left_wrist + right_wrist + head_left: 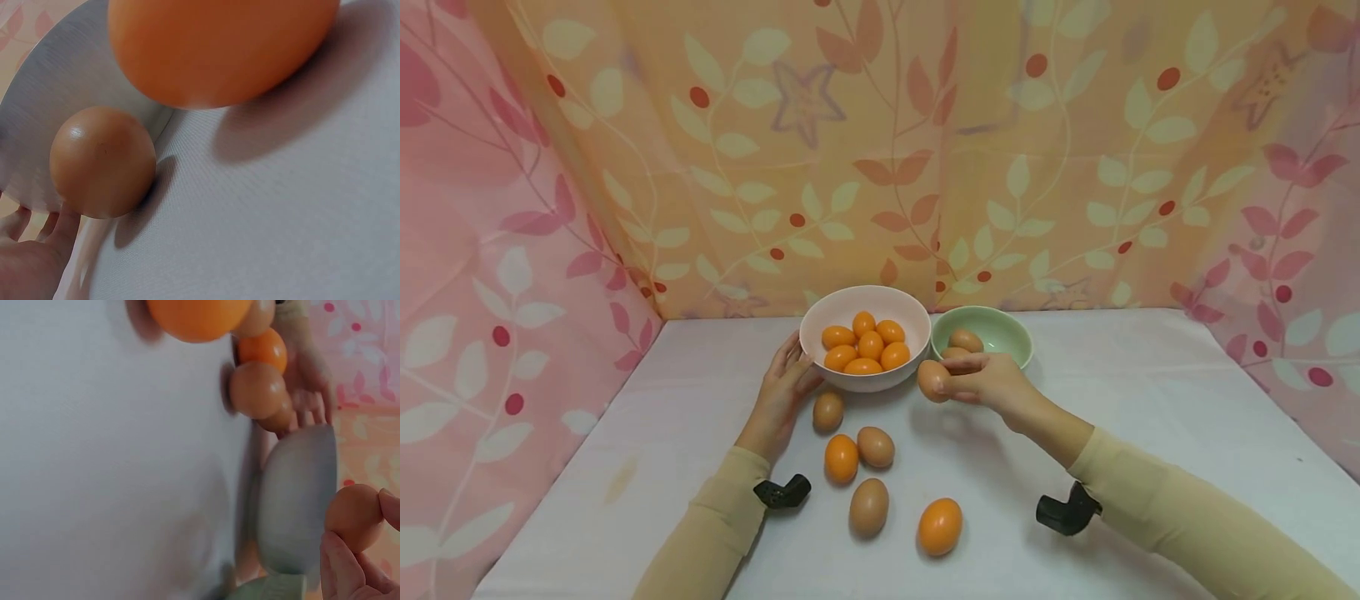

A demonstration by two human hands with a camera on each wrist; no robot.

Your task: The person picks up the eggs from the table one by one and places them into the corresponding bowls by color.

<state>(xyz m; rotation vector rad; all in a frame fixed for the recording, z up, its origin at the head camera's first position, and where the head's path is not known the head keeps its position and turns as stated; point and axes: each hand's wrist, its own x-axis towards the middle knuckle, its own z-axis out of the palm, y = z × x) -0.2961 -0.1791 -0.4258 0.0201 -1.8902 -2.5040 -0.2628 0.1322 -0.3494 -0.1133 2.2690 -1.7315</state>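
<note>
In the head view my right hand pinches a brown egg in front of the gap between two bowls. The right wrist view shows this egg between thumb and fingers. My left hand touches the left side of the white bowl, its fingers spread along the outer wall. Several orange eggs lie inside that bowl. To its right stands the green bowl, with brown eggs in it, partly hidden behind my right hand.
On the white tablecloth in front of the bowls lie brown eggs and two orange eggs. One brown egg sits close to the left hand. A patterned curtain stands behind the bowls.
</note>
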